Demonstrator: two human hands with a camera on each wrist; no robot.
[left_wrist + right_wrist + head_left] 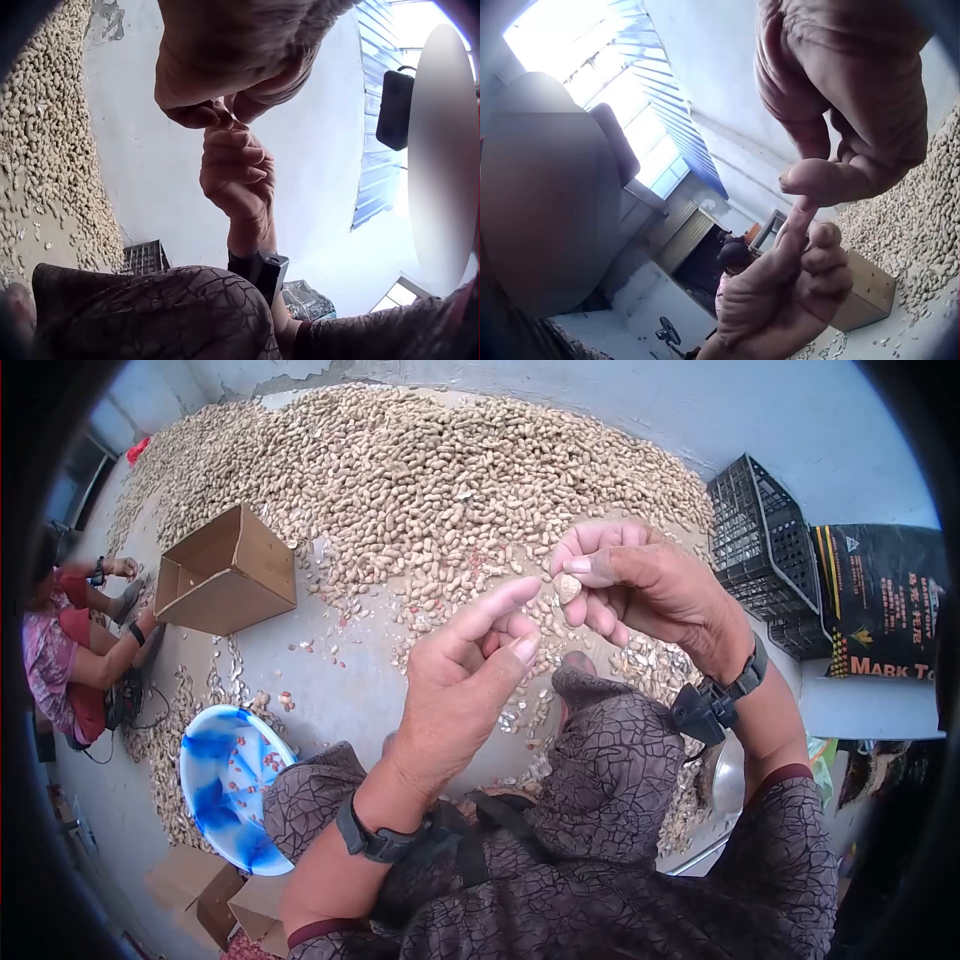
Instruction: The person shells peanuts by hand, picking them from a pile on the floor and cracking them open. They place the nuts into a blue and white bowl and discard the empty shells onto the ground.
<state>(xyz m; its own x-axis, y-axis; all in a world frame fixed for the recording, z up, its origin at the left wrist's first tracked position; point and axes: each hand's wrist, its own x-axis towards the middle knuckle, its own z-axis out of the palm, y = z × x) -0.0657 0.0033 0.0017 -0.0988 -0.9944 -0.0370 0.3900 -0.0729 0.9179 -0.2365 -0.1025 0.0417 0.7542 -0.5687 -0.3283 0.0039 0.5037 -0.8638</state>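
Observation:
In the head view my right hand point(650, 585) pinches a peanut point(567, 588), a small tan piece, between thumb and fingers. My left hand point(455, 675) is just left of it, index finger reaching to the peanut and thumb held apart; nothing shows between them. From the left wrist view, the right hand point(238, 176) meets the left fingers from below. The right wrist view has the left hand point(787, 296) with its index finger up against the right fingertips, which hide the peanut there. A large heap of unshelled peanuts point(430, 480) covers the floor ahead.
At left stand a cardboard box point(262, 575) and a blue-white basin point(205, 790) with some red kernels. Another person point(85, 650) sits at far left. A black crate point(755, 540) and a black printed bag point(885, 600) are at right. Shells lie around my feet.

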